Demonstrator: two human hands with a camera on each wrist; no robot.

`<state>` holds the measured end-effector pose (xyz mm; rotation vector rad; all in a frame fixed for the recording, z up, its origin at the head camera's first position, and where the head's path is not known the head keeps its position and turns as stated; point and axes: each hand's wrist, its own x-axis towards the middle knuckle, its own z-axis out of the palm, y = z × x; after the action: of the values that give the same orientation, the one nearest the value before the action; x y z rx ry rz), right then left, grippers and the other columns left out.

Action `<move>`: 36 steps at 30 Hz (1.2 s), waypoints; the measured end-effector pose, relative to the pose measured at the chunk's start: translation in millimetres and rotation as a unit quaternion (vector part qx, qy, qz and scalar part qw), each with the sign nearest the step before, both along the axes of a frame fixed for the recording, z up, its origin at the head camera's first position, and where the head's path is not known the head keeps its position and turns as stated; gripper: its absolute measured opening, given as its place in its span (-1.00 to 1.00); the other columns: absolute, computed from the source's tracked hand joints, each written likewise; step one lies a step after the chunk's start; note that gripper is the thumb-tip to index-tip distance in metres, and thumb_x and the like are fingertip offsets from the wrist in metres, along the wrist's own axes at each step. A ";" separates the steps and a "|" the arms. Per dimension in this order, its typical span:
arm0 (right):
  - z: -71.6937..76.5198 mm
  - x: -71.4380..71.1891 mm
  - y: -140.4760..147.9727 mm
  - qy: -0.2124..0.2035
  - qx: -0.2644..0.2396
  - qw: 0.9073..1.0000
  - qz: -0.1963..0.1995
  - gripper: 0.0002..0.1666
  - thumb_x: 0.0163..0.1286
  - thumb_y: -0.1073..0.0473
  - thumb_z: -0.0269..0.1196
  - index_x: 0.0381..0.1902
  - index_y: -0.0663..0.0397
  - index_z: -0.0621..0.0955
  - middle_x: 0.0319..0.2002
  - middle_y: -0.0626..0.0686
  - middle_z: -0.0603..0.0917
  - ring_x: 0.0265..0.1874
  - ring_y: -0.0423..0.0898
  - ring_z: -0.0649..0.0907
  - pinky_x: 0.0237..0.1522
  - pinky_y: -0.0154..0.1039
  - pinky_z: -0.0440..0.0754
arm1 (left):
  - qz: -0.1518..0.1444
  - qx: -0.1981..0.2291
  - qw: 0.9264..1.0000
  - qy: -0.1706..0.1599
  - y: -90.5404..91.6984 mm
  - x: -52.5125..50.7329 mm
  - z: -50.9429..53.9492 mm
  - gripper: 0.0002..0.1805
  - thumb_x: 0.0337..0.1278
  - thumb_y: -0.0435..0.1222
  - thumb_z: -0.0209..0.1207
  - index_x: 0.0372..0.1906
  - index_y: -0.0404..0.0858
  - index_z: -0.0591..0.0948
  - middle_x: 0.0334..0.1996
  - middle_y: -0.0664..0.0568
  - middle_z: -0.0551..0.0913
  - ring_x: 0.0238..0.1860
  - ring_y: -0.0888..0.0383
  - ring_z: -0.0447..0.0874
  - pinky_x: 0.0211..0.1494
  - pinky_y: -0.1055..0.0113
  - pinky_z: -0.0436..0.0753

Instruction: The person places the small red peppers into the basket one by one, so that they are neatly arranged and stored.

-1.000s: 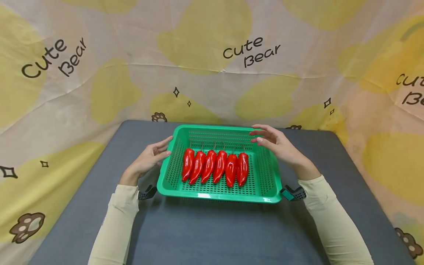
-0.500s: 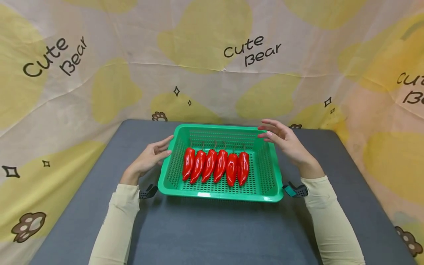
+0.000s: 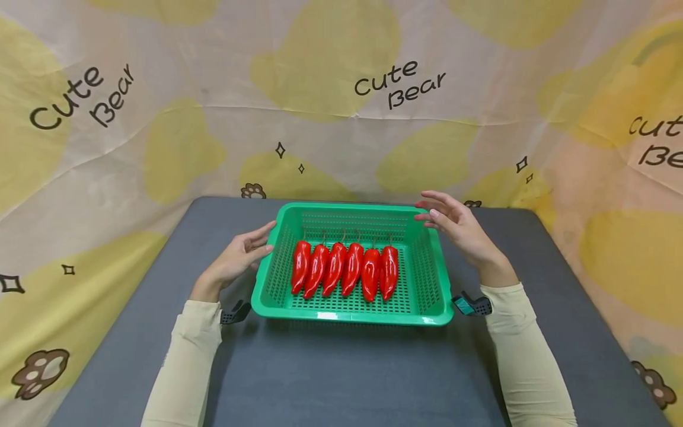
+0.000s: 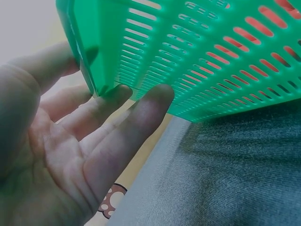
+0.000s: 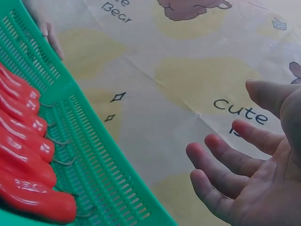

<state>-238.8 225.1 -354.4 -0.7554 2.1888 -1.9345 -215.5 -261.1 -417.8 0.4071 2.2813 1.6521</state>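
In the head view a green plastic basket [image 3: 352, 317] with slotted walls stands on the grey table. Several glossy red peppers [image 3: 334, 270] lie side by side in it, thin stems toward the back. At the basket's left side, my left hand [image 3: 235, 259] has its thumb and fingertips against the rim. The left wrist view shows those fingers [image 4: 153, 106] loosely extended beside the outer wall, not wrapped round it. My right hand [image 3: 461, 228] hovers by the back right corner, fingers spread and slightly bent. In the right wrist view the right hand [image 5: 249, 165] is apart from the basket and holds nothing.
A patterned cloth [image 3: 331, 130] hangs behind and beside the table [image 3: 341, 379]. Both forearms wear pale sleeves [image 3: 184, 356], and a black strap [image 3: 235, 312] sits at each wrist. The basket's back edge lies near the table's far edge.
My right hand has drawn away to the right and slightly up from the basket's right rim, then stayed there. The left hand, basket and peppers look unmoved apart from a slight view shift.
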 end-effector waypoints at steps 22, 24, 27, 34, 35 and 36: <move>-8.5 -13.2 11.4 -0.034 -0.033 0.999 -0.018 -0.50 0.64 0.10 0.02 0.46 -0.01 0.35 0.17 -0.15 0.59 0.14 -0.15 0.68 0.21 -0.40 0.57 | -0.004 0.007 1.000 0.006 -2.8 -0.4 -1.9 -0.28 0.53 -0.22 0.07 0.64 -0.05 0.08 0.53 -0.32 0.22 0.01 0.42 0.71 -0.14 0.18 0.78; -10.0 -13.8 13.5 -0.036 -0.029 0.999 -0.026 -0.50 0.63 0.09 0.02 0.46 -0.02 0.36 0.18 -0.14 0.59 0.13 -0.16 0.68 0.20 -0.40 0.57 | -0.004 0.005 1.000 0.006 -2.6 -0.5 -1.9 -0.28 0.53 -0.22 0.07 0.64 -0.05 0.08 0.53 -0.32 0.23 0.00 0.42 0.71 -0.15 0.17 0.78; -12.0 -14.6 17.3 -0.040 -0.028 0.998 -0.036 -0.49 0.63 0.07 0.03 0.46 -0.03 0.36 0.18 -0.12 0.59 0.12 -0.17 0.69 0.19 -0.40 0.58 | -0.003 0.004 1.000 0.010 -2.3 -0.6 -1.8 -0.28 0.53 -0.22 0.07 0.64 -0.05 0.09 0.53 -0.32 0.24 -0.01 0.40 0.73 -0.16 0.14 0.78; -17.3 -16.5 26.1 -0.045 -0.029 0.998 -0.039 -0.48 0.64 0.09 0.00 0.47 0.03 0.32 0.17 -0.17 0.59 0.12 -0.21 0.69 0.18 -0.42 0.58 | -0.010 0.018 1.000 0.006 -2.0 -0.7 -2.8 -0.28 0.53 -0.24 0.06 0.64 -0.09 0.07 0.51 -0.36 0.26 -0.03 0.35 0.76 -0.17 0.15 0.79; -18.1 -16.8 27.1 -0.046 -0.030 0.998 -0.042 -0.48 0.64 0.08 0.01 0.47 0.03 0.32 0.17 -0.16 0.59 0.12 -0.22 0.69 0.18 -0.42 0.58 | -0.011 0.020 1.000 0.005 -1.9 -0.9 -3.1 -0.28 0.53 -0.23 0.06 0.64 -0.09 0.07 0.51 -0.36 0.26 -0.03 0.34 0.76 -0.16 0.15 0.79; -18.9 -17.0 28.1 -0.048 -0.031 0.997 -0.044 -0.48 0.64 0.08 0.01 0.47 0.02 0.32 0.17 -0.16 0.59 0.11 -0.24 0.70 0.18 -0.43 0.58 | -0.013 0.021 1.000 0.006 -2.0 -1.1 -3.5 -0.28 0.54 -0.24 0.06 0.64 -0.10 0.06 0.51 -0.37 0.25 -0.03 0.33 0.76 -0.16 0.14 0.79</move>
<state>-255.8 253.2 -373.4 -0.5698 2.1495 -2.0436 -216.6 -263.0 -421.3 0.4550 2.2446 1.6917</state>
